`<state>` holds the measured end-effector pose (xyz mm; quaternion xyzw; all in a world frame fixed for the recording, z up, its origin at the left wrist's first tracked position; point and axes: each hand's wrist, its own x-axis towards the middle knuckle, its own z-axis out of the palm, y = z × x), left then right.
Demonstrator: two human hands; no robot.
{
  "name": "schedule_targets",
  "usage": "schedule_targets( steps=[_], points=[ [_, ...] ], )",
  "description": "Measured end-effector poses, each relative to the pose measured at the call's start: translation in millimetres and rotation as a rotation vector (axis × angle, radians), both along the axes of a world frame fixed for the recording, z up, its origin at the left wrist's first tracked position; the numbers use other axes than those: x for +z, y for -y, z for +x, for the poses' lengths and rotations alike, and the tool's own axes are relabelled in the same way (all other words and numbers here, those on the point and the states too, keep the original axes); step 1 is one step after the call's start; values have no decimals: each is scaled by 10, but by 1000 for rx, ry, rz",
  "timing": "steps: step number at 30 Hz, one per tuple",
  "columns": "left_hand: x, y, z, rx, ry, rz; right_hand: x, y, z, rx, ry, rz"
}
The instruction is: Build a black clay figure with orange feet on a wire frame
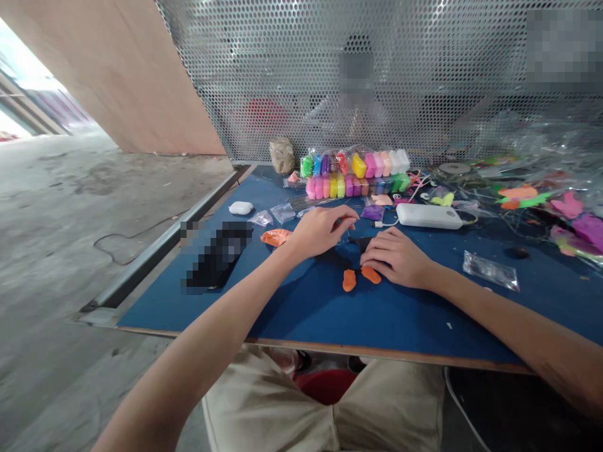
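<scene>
Head view: 2 orange pieces (349,280) beside right fingers (378,254), whose grip I cannot tell.

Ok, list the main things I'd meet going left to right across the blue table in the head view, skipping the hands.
White case → orange packet → first orange lump → second orange lump → white power bank → clear packet → purple piece.
</scene>
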<state>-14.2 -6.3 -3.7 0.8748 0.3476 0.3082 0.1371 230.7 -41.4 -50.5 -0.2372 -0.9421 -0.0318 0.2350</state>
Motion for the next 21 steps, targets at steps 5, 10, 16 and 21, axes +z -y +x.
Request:
schedule_targets(
  steps=[5,10,16,21],
  points=[
    [-8,6,6,7,4,4,-26,-3,17,24,-25,1],
    [0,1,-6,13,8,14,33,39,40,62,-8,-23],
    [5,10,-1,-5,4,35,85,56,102,59,48,-85],
    [9,15,-6,-1,-3,36,29,11,111,79,64,-157]
  ],
)
